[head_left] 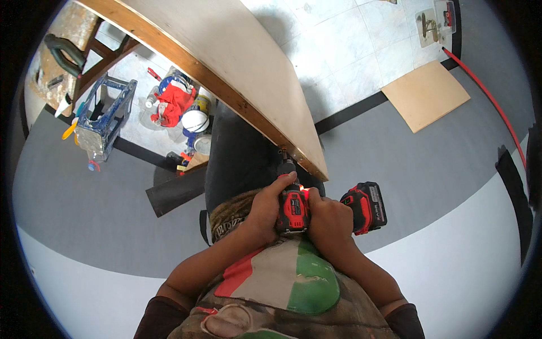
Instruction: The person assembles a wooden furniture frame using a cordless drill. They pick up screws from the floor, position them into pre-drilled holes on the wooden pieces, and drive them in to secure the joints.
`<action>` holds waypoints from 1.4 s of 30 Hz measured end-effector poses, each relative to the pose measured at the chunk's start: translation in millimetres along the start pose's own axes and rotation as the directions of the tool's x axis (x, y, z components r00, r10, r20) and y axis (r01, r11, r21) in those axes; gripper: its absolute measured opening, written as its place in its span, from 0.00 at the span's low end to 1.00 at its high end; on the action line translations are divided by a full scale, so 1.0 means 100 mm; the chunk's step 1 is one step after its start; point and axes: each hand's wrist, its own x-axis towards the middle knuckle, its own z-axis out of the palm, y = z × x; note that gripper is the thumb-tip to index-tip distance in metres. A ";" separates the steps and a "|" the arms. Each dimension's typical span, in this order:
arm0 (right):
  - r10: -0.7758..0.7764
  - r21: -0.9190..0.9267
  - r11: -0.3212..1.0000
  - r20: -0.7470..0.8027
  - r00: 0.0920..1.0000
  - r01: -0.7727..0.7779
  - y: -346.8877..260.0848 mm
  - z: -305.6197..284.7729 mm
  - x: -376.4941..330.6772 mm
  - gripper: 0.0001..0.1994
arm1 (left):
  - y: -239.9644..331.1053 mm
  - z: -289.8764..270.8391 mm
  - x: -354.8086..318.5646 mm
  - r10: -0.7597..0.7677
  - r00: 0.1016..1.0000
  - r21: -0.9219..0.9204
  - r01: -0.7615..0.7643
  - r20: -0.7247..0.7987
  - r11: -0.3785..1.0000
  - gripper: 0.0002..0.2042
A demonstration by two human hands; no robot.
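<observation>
A red and black cordless drill (293, 206) points up at the edge of a pale wooden board (237, 73), its bit touching the brown wooden edge strip (282, 148) near the board's corner. My left hand (264, 210) wraps the drill's left side, thumb along the body. On the handle side my right hand (330, 221) grips it, beside the battery pack (368, 206). A small light glows at the drill's nose.
Under the board stand a blue metal frame (104, 116), a red cloth (175, 101), a white round container (195, 120) and tins. A flat plywood piece (424, 95) lies on the grey floor. A red hose (485, 96) runs at right.
</observation>
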 end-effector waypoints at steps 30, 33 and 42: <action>-0.028 0.284 0.953 -0.263 0.964 0.106 0.49 0.38 -0.52 0.19 | 0.20 -0.43 0.05 0.416 0.909 0.660 -0.324 0.020 0.678 0.27; 0.061 0.364 0.931 -0.193 0.979 0.014 0.54 0.44 -0.62 0.20 | 0.37 -0.63 0.55 0.722 0.598 0.747 -0.643 0.348 0.172 0.26; 0.029 0.550 0.787 -0.485 0.874 0.279 0.86 1.10 -0.88 0.24 | 0.38 -0.46 1.12 0.795 0.192 0.505 -0.848 0.576 -0.161 0.17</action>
